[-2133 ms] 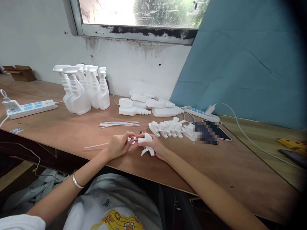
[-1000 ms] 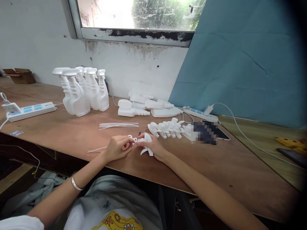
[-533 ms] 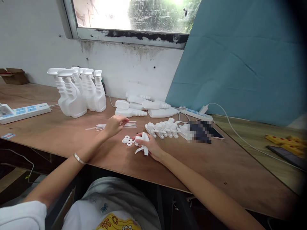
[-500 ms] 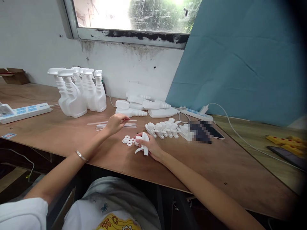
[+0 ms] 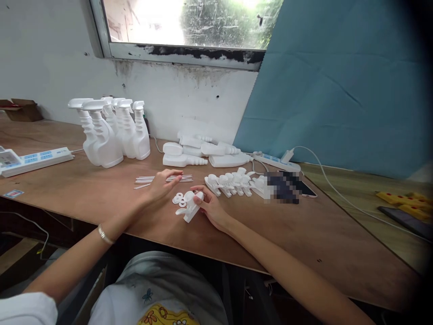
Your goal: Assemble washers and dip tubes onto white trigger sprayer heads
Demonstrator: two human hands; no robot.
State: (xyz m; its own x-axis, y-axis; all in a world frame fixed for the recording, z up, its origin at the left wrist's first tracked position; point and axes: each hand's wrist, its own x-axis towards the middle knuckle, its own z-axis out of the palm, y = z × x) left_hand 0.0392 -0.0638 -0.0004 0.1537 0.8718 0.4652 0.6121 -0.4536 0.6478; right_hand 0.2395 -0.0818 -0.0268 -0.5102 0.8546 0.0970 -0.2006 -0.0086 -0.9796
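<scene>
Right hand [image 5: 214, 208]: centre of the frame, above the worktop [image 5: 287, 239]; its grip is closed round a white plastic trigger spray head, thumb and fingers pressing on its right side.
White plastic trigger spray head [image 5: 192, 207]: in the right hand at the centre of the frame, tilted, the curved trigger pointing left and the round collar end toward the top.
Left hand [image 5: 163, 184]: left of centre, palm down over the bundle of thin white tubes, thumb and forefinger reaching right with a slight gap between their tips; whether the grip has hold of a tube cannot be told.
Thin white tubes [image 5: 187, 178]: lying roughly side by side on the worktop, left of centre, partly hidden by the left hand; one end slants out lower left.
Flat white rings [image 5: 178, 197]: a small loose cluster on the worktop, just left of the spray head and below the left fingertips.
Row of white trigger heads [image 5: 233, 184]: right of centre, leaning close together, with a pixelated dark patch and a dark phone with a pale edge [image 5: 308, 188] to their right.
White empty-looking bottles [image 5: 184, 160]: lying in a pile at mid-frame, against the wall.
White bottles with trigger heads fitted [image 5: 110, 146]: standing upright in a group, left of the frame.
Power strips: one white with blue sockets [image 5: 50, 158] at far left, another [image 5: 282, 163] right of centre, below the blue sheet [image 5: 331, 99].
Open brown cardboard box [image 5: 23, 112]: far left, toward the back.
Silver bracelet [image 5: 104, 235]: on the left wrist, lower left.
</scene>
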